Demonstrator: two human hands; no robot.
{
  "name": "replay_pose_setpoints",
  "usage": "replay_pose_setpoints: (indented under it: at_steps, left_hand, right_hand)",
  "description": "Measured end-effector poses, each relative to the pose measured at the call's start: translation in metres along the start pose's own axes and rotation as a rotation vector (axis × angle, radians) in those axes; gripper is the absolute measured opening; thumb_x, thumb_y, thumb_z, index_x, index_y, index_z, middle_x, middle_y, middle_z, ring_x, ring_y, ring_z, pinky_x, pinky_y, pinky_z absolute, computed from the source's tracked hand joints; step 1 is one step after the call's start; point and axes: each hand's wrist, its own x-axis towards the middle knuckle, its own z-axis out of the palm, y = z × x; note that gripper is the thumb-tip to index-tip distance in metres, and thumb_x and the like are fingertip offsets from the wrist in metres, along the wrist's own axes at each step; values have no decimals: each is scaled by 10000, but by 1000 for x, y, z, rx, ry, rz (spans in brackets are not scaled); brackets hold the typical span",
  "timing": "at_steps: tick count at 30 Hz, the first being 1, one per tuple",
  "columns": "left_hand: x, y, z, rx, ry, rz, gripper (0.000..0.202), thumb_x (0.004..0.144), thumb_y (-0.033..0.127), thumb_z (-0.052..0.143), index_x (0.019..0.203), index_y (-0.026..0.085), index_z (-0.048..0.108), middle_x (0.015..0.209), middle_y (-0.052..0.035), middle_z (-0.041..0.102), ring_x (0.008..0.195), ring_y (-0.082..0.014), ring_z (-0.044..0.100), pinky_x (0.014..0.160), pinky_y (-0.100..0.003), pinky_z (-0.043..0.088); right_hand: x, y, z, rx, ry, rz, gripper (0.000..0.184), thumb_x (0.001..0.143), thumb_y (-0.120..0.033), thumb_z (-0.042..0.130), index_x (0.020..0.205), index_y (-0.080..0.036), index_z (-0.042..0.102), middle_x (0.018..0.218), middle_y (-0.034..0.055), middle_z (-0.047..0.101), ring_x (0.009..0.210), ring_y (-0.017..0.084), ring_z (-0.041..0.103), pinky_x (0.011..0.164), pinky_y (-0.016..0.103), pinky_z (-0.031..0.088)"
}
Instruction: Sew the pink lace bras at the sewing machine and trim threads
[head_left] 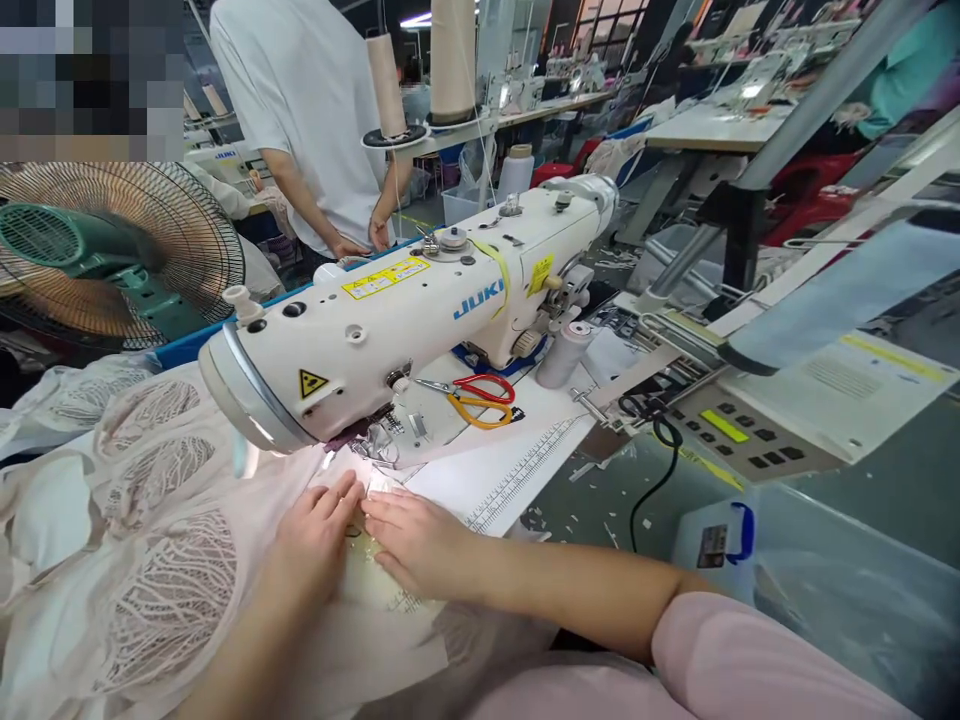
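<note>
A white sewing machine (420,310) marked JUKI spans the middle of the view. Pale pink fabric (277,500) lies under its needle area, which is lit by a small lamp. My left hand (319,525) rests flat on this fabric just in front of the presser foot (382,440), fingers stretched forward. Close beside it, my right hand (420,540) also presses down with outstretched fingers, their tips at a small white piece of the fabric. Lace-patterned garment pieces (169,600) spread to the left. Scissors (480,398) with red and orange handles lie behind my right hand.
A grey thread cone (566,352) stands right of the scissors. A control panel (750,430) and metal tape feeder flank the table's right side. Below is a clear plastic bin (817,590). A fan (112,260) stands at left; a person in a white shirt (307,110) stands behind the machine.
</note>
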Motion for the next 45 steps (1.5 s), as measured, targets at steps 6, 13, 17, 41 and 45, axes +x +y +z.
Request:
replay_pose_setpoints:
  at_steps: [6,13,17,41,45]
  left_hand:
    - [4,-7,-7,-65,-41,27,463,810,38,369,1194,155,600,1259,-87,623,884,-203,589,762,-352,551]
    - [3,-11,-9,-90,-83,13,481,807,17,340,1192,133,604,1249,-79,631,923,-216,581,769,-376,556]
    - [4,-10,-11,-88,-105,3,480,814,18,332,1184,142,612,1254,-77,628,926,-220,578,773,-388,550]
    - [3,-21,-7,-112,-102,43,500,827,19,337,1169,230,634,1274,-69,611,946,-209,577,794,-383,531]
    - [2,-21,-8,-95,-140,30,524,806,8,340,1177,232,634,1288,-73,601,955,-221,575,795,-395,533]
  right_hand:
    - [-1,2,2,30,81,-22,288,859,-239,502,1039,-68,647,1220,150,631,1176,255,550,1051,381,411]
    - [1,4,-2,242,235,48,207,863,-170,459,817,-132,658,954,99,714,942,204,641,890,318,514]
    - [2,5,-2,309,241,102,179,855,-155,464,804,-156,636,923,83,715,922,203,644,860,327,519]
    - [2,6,-5,309,225,117,154,841,-145,482,761,-158,614,901,84,711,900,197,643,852,313,514]
    - [2,6,-3,315,202,127,148,841,-146,484,766,-161,610,913,88,709,917,198,640,869,320,508]
